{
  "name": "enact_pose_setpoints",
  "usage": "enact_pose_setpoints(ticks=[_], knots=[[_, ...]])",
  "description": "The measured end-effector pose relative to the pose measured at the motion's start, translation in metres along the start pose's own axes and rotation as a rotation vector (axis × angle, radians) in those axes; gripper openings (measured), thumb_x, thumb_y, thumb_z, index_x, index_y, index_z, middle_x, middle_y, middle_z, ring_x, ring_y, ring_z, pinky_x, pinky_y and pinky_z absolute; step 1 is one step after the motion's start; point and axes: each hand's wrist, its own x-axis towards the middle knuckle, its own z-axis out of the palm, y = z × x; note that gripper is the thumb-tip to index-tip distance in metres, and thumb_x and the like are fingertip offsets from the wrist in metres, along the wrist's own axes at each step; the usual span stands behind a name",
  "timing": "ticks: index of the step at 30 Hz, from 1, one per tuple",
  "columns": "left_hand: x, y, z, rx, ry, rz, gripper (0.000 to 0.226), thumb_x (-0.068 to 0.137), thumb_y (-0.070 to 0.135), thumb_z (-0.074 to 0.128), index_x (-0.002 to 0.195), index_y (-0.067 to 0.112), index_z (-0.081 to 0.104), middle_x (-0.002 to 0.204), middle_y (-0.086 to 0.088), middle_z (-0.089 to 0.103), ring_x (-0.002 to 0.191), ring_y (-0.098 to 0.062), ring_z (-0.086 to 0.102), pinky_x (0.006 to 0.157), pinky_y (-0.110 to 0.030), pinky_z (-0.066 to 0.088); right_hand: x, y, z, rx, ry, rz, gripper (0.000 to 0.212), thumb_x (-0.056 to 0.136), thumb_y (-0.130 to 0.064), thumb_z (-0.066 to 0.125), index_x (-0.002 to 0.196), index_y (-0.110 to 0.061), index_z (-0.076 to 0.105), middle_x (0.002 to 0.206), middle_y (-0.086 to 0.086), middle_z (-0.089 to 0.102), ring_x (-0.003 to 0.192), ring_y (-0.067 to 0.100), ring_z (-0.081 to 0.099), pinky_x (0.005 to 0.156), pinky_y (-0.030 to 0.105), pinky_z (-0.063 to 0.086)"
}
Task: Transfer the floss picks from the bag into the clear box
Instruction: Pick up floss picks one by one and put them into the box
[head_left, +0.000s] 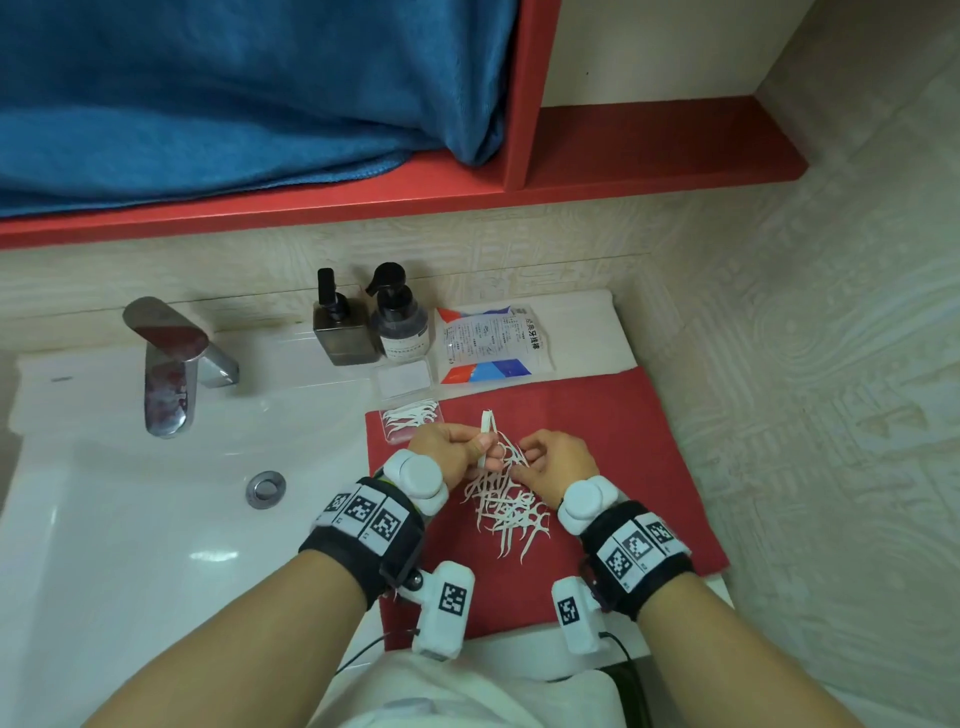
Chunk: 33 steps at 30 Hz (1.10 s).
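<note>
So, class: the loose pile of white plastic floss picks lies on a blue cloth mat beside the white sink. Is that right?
Not quite. The head view shows the loose pile of white plastic floss picks on a red cloth mat, not blue, beside the white sink.

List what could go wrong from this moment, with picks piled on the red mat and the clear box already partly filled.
1. The left hand pinches a thin bundle of floss picks; some might slip back onto the red mat.
2. The clear box sits at the mat's edge beside the sink basin, so a missed drop or nudge could send picks into it.
3. The loose pile looks tangled, so the right hand may drag extras out.
</note>
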Motion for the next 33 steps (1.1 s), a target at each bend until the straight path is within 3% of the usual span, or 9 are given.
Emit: enact_pose_setpoints(ticks=[6,11,15,20,25,29,33], knots=[[0.001,0.002,0.002,-0.008,0.016,-0.014,0.011,0.091,0.005,0.06,0.092,-0.002,0.068,0.08,-0.01,0.071,0.056,-0.007,0.067,0.052,-0.015,0.051,0.001,0.002,0.003,0.052,0.048,0.055,0.017,0.076,-0.015,0.075,0.091,-0.02,0.071,0.076,-0.003,0.072,0.067,0.009,0.066,0.069,0.022,0.057],[0.001,0.002,0.003,-0.005,0.005,-0.032,0.01,0.092,0.003,0.058,0.092,-0.001,0.067,0.078,-0.009,0.07,0.054,-0.005,0.067,0.05,-0.014,0.05,0.003,0.003,0.0,0.074,0.057,0.071,0.016,0.081,-0.013,0.066,0.092,-0.022,0.072,0.078,-0.004,0.073,0.069,0.01,0.068,0.06,0.018,0.051],[0.003,0.0,0.001,0.001,0.013,-0.034,0.01,0.091,0.005,0.06,0.087,0.003,0.068,0.08,-0.01,0.071,0.057,-0.008,0.068,0.053,-0.016,0.051,0.004,0.004,0.0,0.123,0.033,0.075,0.007,0.081,-0.022,0.076,0.086,-0.023,0.071,0.07,-0.005,0.066,0.06,0.007,0.06,0.06,0.021,0.05],[0.005,-0.009,-0.001,0.02,0.014,-0.057,0.012,0.091,0.008,0.061,0.094,-0.001,0.07,0.078,-0.007,0.074,0.064,-0.013,0.07,0.068,-0.029,0.055,0.003,0.004,0.0,0.173,0.067,0.038,0.011,0.081,-0.034,0.077,0.081,-0.023,0.075,0.074,-0.008,0.071,0.064,0.0,0.061,0.059,0.011,0.046],[0.006,-0.011,-0.003,0.016,0.019,-0.084,0.012,0.091,0.009,0.061,0.094,0.001,0.069,0.079,-0.007,0.074,0.064,-0.011,0.07,0.059,-0.02,0.054,0.004,0.002,-0.002,0.235,0.091,-0.007,0.01,0.079,-0.03,0.079,0.082,-0.021,0.077,0.072,-0.01,0.071,0.064,-0.003,0.061,0.061,0.009,0.046],[0.007,-0.014,-0.003,0.016,0.033,-0.099,0.011,0.092,0.009,0.06,0.093,0.002,0.069,0.079,-0.008,0.073,0.06,-0.009,0.069,0.055,-0.017,0.052,0.008,0.001,0.002,0.284,0.086,0.001,0.013,0.071,-0.023,0.086,0.075,-0.022,0.073,0.067,-0.005,0.069,0.055,0.0,0.057,0.059,0.018,0.051],[0.01,-0.019,-0.003,0.027,0.031,-0.123,0.012,0.092,0.011,0.06,0.094,0.003,0.07,0.082,-0.008,0.073,0.063,-0.009,0.07,0.055,-0.017,0.051,0.006,0.002,0.002,0.349,0.077,-0.016,0.008,0.075,-0.028,0.083,0.078,-0.024,0.077,0.071,-0.008,0.073,0.063,0.0,0.065,0.062,0.014,0.052]])
